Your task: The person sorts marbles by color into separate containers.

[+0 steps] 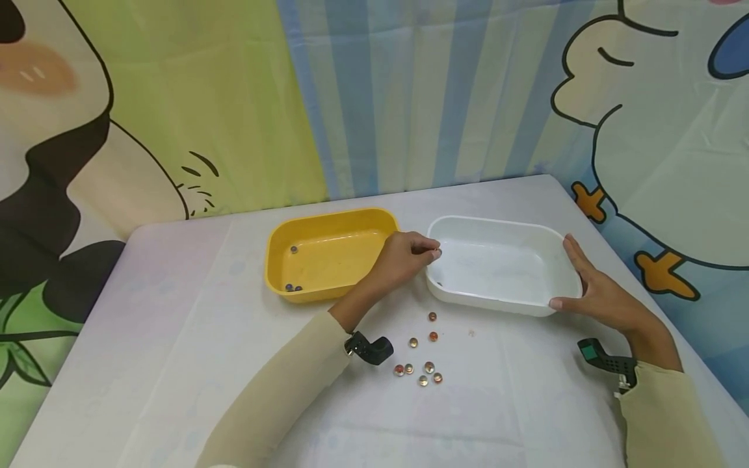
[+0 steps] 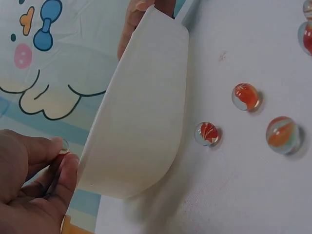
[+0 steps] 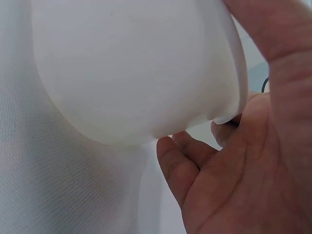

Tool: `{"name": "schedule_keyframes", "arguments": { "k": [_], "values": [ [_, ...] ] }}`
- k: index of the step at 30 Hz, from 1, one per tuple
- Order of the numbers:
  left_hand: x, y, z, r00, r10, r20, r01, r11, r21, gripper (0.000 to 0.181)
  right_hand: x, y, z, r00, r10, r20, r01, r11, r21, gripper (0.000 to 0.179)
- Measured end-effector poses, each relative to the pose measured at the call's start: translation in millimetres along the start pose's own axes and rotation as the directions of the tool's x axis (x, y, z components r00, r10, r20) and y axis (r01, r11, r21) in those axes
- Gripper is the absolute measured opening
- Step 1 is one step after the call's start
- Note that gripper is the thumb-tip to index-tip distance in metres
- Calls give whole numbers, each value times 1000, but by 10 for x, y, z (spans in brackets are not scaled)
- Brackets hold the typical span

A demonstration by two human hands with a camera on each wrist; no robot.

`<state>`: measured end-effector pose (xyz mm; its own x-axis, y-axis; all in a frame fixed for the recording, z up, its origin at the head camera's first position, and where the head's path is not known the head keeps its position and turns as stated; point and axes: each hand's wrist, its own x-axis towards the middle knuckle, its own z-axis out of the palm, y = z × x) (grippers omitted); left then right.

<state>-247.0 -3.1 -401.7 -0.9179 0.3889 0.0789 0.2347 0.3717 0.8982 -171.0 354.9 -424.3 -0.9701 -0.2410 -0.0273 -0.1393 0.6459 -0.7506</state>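
Note:
My left hand point(image 1: 404, 259) pinches a clear glass marble point(image 2: 64, 146) between thumb and fingertips, right at the left rim of the white tray point(image 1: 503, 305). In the left wrist view, the marble shows above the fingertips, close beside the tray's outer wall. My right hand point(image 1: 605, 296) grips the right end of the tray, thumb at the near corner and fingers along the end. The right wrist view shows its fingertips point(image 3: 170, 151) against the tray's outer wall. Several red and orange swirled marbles point(image 1: 430, 367) lie on the white cloth in front of the tray.
To the left stands a yellow tray point(image 1: 328, 296) with a few dark bluish marbles point(image 1: 294, 249) in it. A white cloth point(image 1: 175, 364) covers the table. Behind the table hangs a printed cartoon curtain point(image 1: 398, 97).

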Motion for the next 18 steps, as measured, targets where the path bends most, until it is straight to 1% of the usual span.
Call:
{"name": "schedule_keyframes", "arguments": {
  "k": [3,9,13,16,18],
  "values": [
    [48,13,7,1000,-13,6,13,1000,17,20,2,-2,1,1000,11,-1,-11,1000,2,118],
    [134,28,28,999,-34,10,33,998,46,22,-4,20,7,1000,3,2,-3,1000,14,117],
    [177,40,49,999,-51,-6,51,997,63,24,-6,16,7,1000,7,1,-7,1000,17,117],
    [206,59,75,998,-51,-33,54,994,92,22,-7,6,7,1000,9,-2,-9,1000,20,117],
    [217,84,93,997,-54,-48,59,992,115,21,-8,0,10,1000,-3,-2,3,1000,23,117]
  ]
}}
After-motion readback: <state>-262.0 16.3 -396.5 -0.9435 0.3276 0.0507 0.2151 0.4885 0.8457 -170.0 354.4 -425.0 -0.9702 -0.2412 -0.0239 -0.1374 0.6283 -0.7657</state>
